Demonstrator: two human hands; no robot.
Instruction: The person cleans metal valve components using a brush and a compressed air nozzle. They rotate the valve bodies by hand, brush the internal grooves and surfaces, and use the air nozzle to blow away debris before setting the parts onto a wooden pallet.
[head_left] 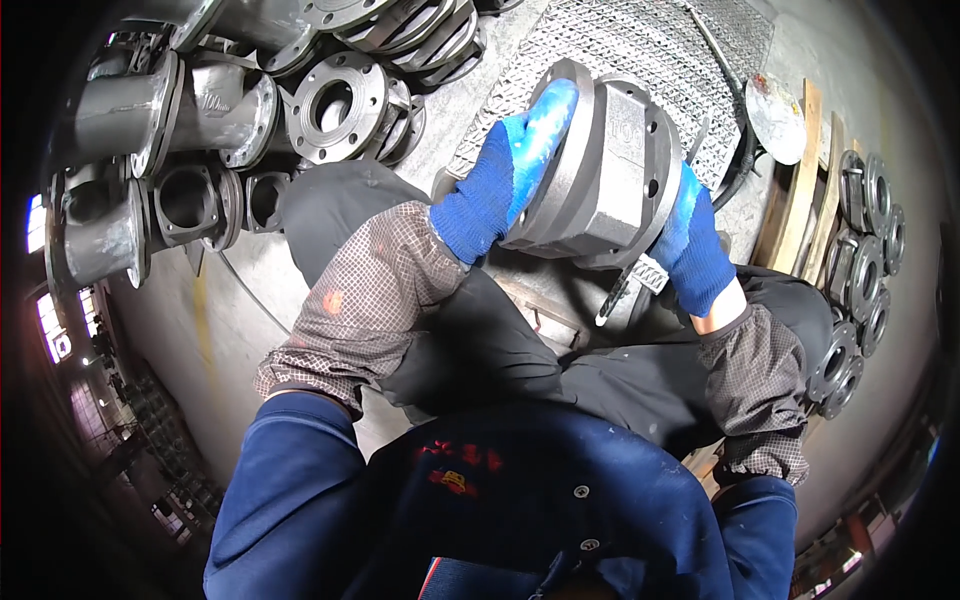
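A grey cast-metal flanged valve body (610, 185) is held up in front of me, tilted, above the gap between my knees. My left hand (535, 150), in a blue coated glove, presses along its left flange with the fingers reaching over the rim. On the other side my right hand (690, 235), gloved the same way, grips the edge of the right flange; its fingertips are partly hidden behind the metal. Below the valve body, a tool with a pale tip (604, 315) lies near a small box-like block (540, 315), both partly in shadow.
Several flanged pipe castings (120, 120) are stacked at the left, with more flanged valve bodies (335, 108) beside them. A patterned metal plate (560, 50) lies ahead on the floor. Wooden planks (800, 190), a whitish disc (775, 120) and rows of flanges (865, 270) stand at the right.
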